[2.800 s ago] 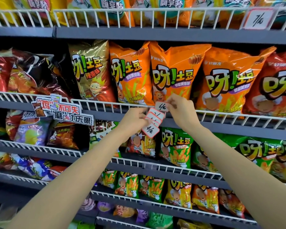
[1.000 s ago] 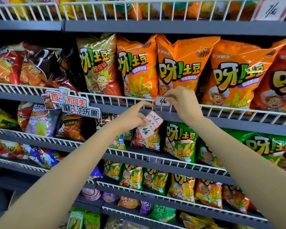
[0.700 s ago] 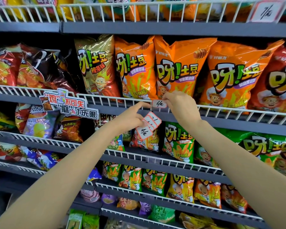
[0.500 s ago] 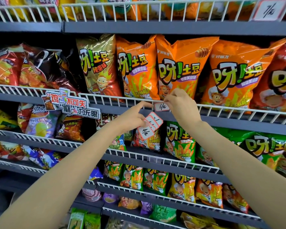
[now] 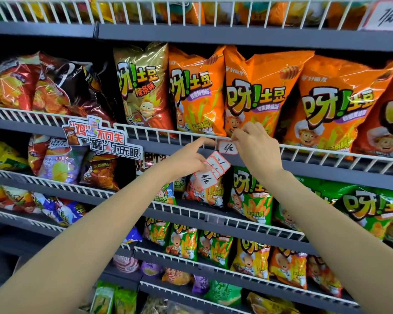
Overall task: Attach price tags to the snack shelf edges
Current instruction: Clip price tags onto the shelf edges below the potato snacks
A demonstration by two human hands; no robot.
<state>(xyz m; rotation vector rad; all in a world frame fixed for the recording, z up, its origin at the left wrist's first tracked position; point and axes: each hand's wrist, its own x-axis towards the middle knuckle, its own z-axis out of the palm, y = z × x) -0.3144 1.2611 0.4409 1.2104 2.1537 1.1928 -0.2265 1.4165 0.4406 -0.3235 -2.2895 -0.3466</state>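
A small white price tag [image 5: 227, 147] with a red border and handwritten "6" hangs on the white wire rail [image 5: 168, 137] of the middle snack shelf. My right hand [image 5: 256, 146] pinches the tag's top right corner against the rail. My left hand [image 5: 186, 159] holds a fanned stack of several more price tags [image 5: 210, 172] just below and left of it, with its index finger stretched toward the rail.
Orange snack bags [image 5: 254, 94] stand behind the rail. A cut-out promo sign [image 5: 100, 139] is clipped to the rail at left. Another price tag [image 5: 385, 17] hangs on the top shelf at right. Green and mixed bags fill the lower shelves.
My right hand has set the tag onto the wire rail and stays pinching it. My left hand keeps the stack just below. The view has shifted slightly.
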